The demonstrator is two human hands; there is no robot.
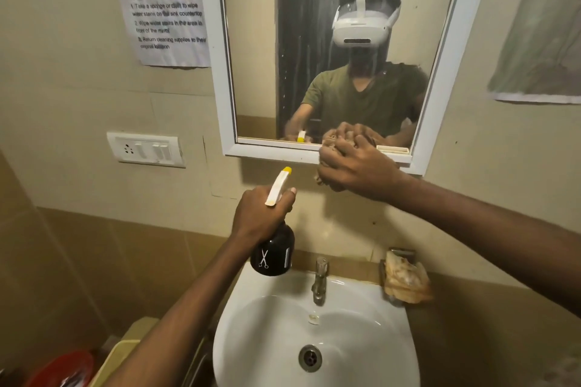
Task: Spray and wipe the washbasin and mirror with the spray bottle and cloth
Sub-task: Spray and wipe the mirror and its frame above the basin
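Right hand presses a bunched brown cloth on the mirror's bottom frame. Left hand grips the black spray bottle over the far left rim of the washbasin. Wet drips could run down the wall, or the bottle could slip and fall.

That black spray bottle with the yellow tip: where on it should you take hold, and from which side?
By the narrow neck just under the white trigger head, as the left hand grips the spray bottle now. Come from behind, opposite the yellow nozzle, so a finger can reach the trigger and the spray points at the mirror. The round black body below looks wider and probably harder to grip one-handed.
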